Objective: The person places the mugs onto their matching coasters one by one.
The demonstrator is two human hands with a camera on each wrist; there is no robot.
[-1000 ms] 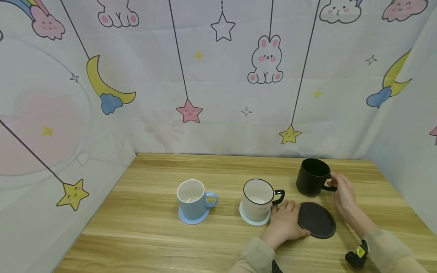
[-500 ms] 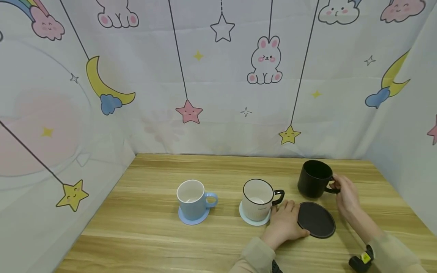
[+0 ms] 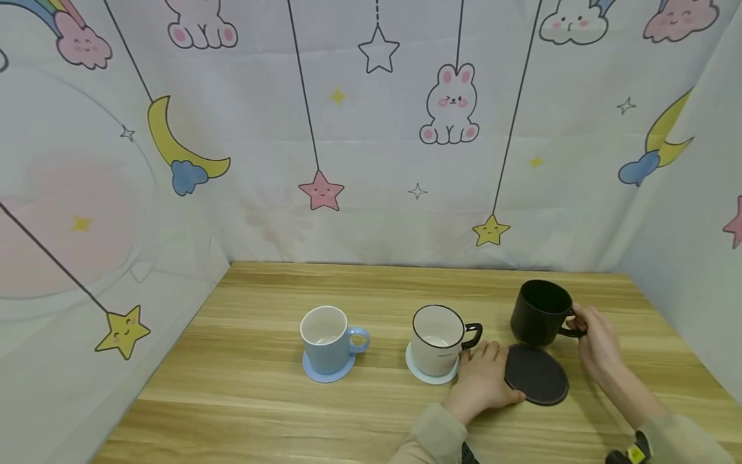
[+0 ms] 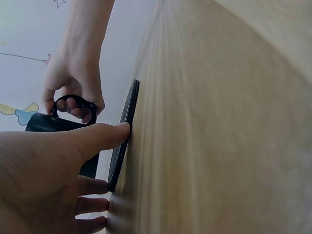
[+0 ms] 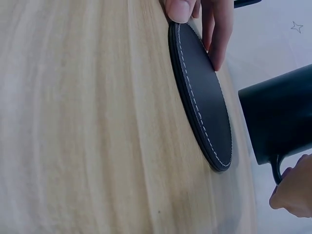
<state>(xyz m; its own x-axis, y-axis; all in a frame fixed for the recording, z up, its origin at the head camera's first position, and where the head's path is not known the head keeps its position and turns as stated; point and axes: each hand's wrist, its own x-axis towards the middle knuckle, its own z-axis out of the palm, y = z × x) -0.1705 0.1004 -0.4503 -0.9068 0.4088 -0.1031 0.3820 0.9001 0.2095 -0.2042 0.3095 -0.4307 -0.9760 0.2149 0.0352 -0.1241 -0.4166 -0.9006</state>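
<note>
My right hand [image 3: 599, 341] grips the handle of a black mug [image 3: 539, 314], seen upright behind a round black coaster [image 3: 536, 374]. In the right wrist view the mug [image 5: 280, 114] looks raised above the tabletop. White stitching runs along the rim of the coaster [image 5: 204, 92]. At the coaster's left edge rests my left hand [image 3: 484, 377], its thumb and index finger touching the rim and its fingers fairly straight. Those fingers are close to a white mug [image 3: 436, 341] with a black rim and handle, which stands on a pale blue coaster [image 3: 414, 370].
Further left a light blue mug [image 3: 327, 348] stands on a blue coaster [image 3: 330, 376]. The wooden tabletop [image 3: 243, 399] meets a printed white cloth [image 3: 371, 238] at the back and sides.
My right hand has brought the black mug nearer and a little to the right, toward the back of the black coaster. My left hand has stayed in place.
</note>
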